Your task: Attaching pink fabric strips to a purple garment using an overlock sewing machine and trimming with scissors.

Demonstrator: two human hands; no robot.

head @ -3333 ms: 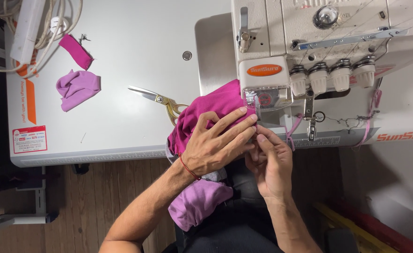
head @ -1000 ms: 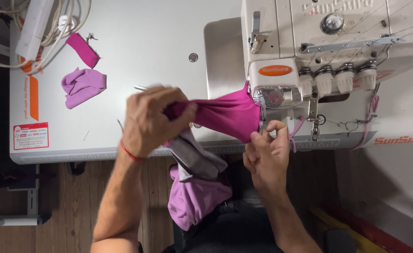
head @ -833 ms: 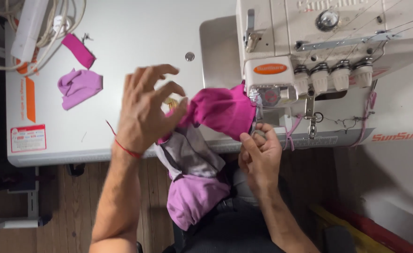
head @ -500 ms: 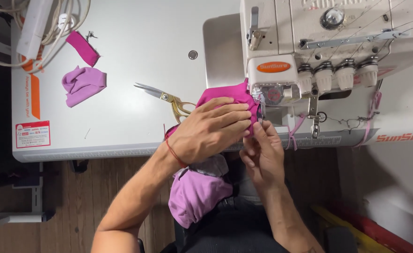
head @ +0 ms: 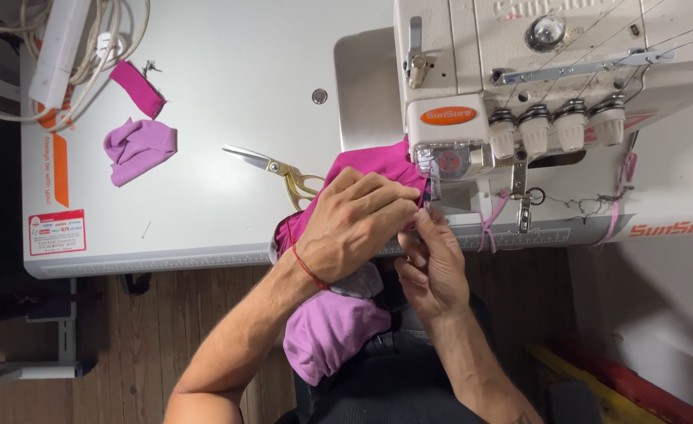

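My left hand (head: 358, 224) lies flat on a bright magenta fabric piece (head: 378, 161), pressing it on the white table just left of the sewing machine's (head: 519, 86) presser foot. My right hand (head: 433, 263) pinches the fabric's near edge right below the needle area, fingers closed on it. More cloth, lilac with a grey part (head: 330, 330), hangs off the table edge into my lap. A red cord circles my left wrist.
Gold-handled scissors (head: 276, 166) lie on the table (head: 205, 102) just left of my left hand. A lilac cloth scrap (head: 138, 149) and a magenta strip (head: 137, 88) sit at the far left, near a power strip with cables (head: 63, 47). Wooden floor shows below.
My left hand had lifted and pulled the magenta fabric out to the left; it has come back down and now presses the fabric flat by the presser foot. The right hand stayed at the edge.
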